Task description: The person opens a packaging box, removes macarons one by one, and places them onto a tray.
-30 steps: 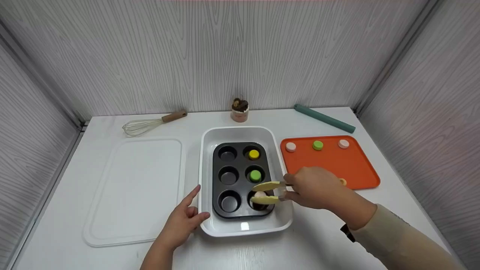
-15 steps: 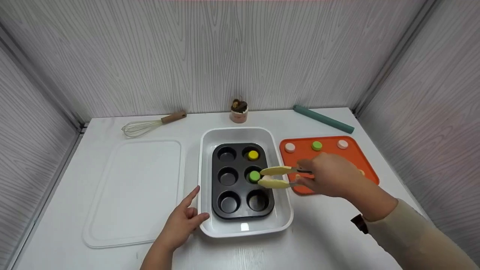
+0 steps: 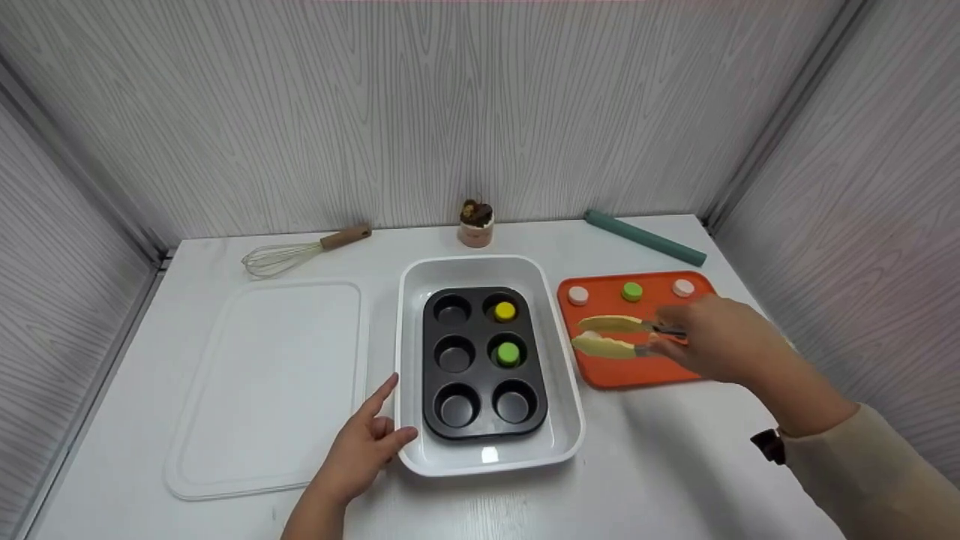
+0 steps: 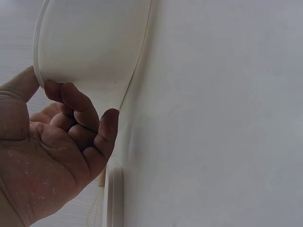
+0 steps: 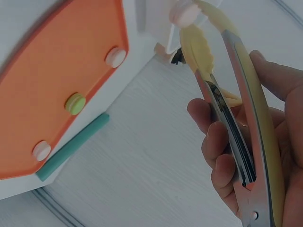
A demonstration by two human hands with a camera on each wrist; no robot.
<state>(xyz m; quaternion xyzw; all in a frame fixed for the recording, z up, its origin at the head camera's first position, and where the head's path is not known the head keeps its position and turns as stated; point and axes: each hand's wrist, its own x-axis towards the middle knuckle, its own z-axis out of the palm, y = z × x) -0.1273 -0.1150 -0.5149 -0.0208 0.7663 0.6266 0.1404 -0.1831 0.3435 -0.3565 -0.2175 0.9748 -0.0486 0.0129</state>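
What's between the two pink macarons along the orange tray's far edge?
A green macaron sits between them on the orange tray; the head view and the right wrist view both show it.

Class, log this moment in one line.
right hand: holds tongs | tongs: pink piece, over orange tray | left hand: pinches white tub rim | muffin pan: yellow piece, green piece
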